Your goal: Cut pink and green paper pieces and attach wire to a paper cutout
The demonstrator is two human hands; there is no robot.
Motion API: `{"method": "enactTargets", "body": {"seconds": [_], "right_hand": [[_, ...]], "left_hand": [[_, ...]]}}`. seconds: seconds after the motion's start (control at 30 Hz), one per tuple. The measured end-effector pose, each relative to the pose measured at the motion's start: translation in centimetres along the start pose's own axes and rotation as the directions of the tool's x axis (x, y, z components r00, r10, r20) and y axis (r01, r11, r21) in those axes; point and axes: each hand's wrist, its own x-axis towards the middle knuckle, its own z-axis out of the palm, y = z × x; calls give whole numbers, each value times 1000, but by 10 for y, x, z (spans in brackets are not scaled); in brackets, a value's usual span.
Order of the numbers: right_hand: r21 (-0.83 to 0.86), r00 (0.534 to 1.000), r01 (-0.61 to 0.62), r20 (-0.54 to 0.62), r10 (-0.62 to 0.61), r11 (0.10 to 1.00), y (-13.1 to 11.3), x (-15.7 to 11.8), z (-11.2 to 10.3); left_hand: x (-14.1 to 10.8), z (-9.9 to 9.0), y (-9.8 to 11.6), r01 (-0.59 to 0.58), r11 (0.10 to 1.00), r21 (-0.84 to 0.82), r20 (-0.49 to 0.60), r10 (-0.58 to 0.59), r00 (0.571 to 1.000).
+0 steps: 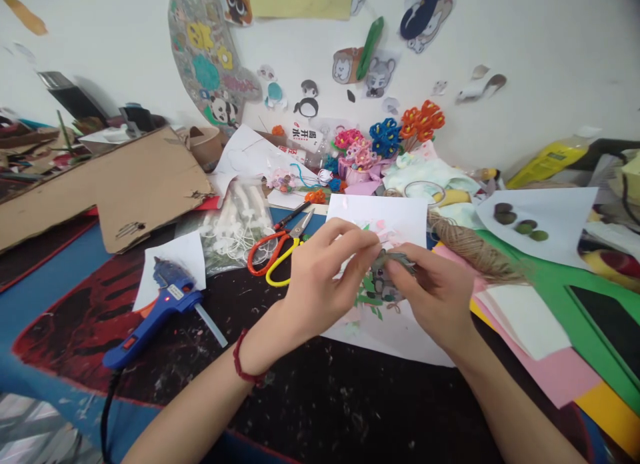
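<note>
A small grey cutout (pixel 386 289) with a cartoon animal face is held up between my hands. My right hand (pixel 437 294) grips its right side, thumb in front, and covers part of it. At its upper left edge, the thumb and fingers of my left hand (pixel 325 271) are pinched together. Below both hands lies a white paper sheet (pixel 395 344) strewn with green and pink scraps. Scissors (pixel 270 254) with one orange and one yellow handle rest just left of my left hand.
On the left, a blue glue gun (pixel 173 294) lies partly on white paper, its cord trailing down. Cardboard (pixel 150 191) and a bag of white strings (pixel 235 231) are behind it. Twine (pixel 470 251), coloured sheets (pixel 540 371) and a dark phone-like slab (pixel 607 327) lie right. Beaded flowers (pixel 385 137) stand behind.
</note>
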Motion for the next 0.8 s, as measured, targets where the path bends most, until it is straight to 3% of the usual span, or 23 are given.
{"method": "enactTargets", "body": {"seconds": [0.1, 0.27, 0.4, 0.53, 0.7, 0.8], "right_hand": [[37, 1000, -23, 19, 22, 999, -1, 1, -1], [152, 982, -186, 44, 182, 971, 1, 5, 2], [459, 931, -354, 90, 354, 815, 4, 6, 10], [550, 907, -403, 130, 401, 732, 3, 4, 16], [506, 926, -317, -20, 378, 803, 4, 1, 17], [331, 947, -235, -136, 292, 914, 2, 0, 13]], "left_hand": [[1, 3, -1, 33, 999, -36, 35, -32, 999], [-4, 9, 1, 27, 998, 49, -47, -24, 999], [-6, 12, 3, 12, 998, 62, -131, -4, 991], [-8, 16, 3, 5, 996, 90, -182, 11, 983], [-10, 19, 2, -15, 994, 106, -176, 34, 984], [-10, 16, 0, -50, 984, 170, -156, 77, 985]]}}
